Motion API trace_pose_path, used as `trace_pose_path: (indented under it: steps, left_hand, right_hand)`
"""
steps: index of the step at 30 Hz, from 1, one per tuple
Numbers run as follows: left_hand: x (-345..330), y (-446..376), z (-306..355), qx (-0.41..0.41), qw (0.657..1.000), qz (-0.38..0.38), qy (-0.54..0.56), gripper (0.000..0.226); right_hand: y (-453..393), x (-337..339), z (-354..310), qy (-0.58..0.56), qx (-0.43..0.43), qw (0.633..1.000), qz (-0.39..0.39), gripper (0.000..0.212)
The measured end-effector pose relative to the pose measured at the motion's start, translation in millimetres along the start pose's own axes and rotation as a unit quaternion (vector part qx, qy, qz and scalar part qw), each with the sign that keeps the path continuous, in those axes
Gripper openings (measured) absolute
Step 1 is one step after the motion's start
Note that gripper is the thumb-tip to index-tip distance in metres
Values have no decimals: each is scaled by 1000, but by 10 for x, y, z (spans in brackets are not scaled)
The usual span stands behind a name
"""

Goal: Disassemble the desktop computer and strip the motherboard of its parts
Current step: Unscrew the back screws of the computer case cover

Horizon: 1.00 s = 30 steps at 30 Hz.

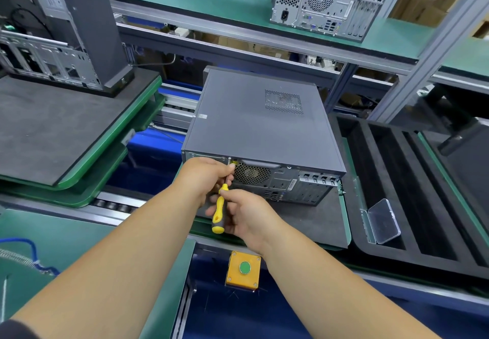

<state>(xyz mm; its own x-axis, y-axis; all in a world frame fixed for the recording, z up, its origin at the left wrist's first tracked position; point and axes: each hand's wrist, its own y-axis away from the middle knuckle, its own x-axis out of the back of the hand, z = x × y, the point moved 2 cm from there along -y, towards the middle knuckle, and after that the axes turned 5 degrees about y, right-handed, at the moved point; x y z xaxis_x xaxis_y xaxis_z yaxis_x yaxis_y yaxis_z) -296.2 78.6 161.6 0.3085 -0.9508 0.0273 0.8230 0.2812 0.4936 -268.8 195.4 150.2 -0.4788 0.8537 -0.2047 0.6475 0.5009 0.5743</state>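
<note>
We have the desktop computer (260, 137) lying on its side on a dark foam pad (312, 222) at the middle of the bench (66, 235), rear panel turned toward us. That orientation puts the case screws within reach, and the side panel faces up, presumably so it can slide off once freed.

Our right hand (246, 215) wraps the yellow-and-black handle of the screwdriver (219, 213), thumb and fingertips pinching near its upper end; this is the turning grip. Our left hand (209, 177) is curled round the shaft near the tip, apparently steadying the bit against a screw at the top edge of the rear panel, just left of the fan grille (251, 174). The screw itself is hidden behind the fingers.

Judgement: first step, case still closed, motherboard not yet exposed.

An open clear plastic box (383, 221) lies in the slotted black tray (412, 185) on the right, probably for loose screws. A yellow button box (244, 270) sits below our wrists.
</note>
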Motion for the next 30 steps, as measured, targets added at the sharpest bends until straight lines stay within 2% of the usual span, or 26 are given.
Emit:
trace_pose_path:
  steps: [4,11,15,19,22,26,30]
  left_hand:
    - [-3,-48,-34,7,1000,-6,0,23]
    - [-5,-62,-85,-11,997,-39,64,24]
    - [16,-57,-63,-13,1000,-24,6,24]
    - [73,-51,-45,-48,997,5,-64,27]
    - [77,-36,-22,-58,996,14,-59,23]
    - [28,-25,0,-17,1000,-6,-10,22]
    - [40,-21,-37,-23,1000,-14,6,22]
  right_hand:
    - [22,46,-19,31,10,999,-31,23]
    - [-53,80,40,56,49,997,10,7]
    - [-73,80,48,89,58,994,35,6]
    - [-80,72,36,117,62,990,49,12]
    - [-73,68,27,112,57,992,32,13]
    - [-30,56,-9,56,27,998,-25,14]
    - [14,69,-19,46,4,997,-60,18]
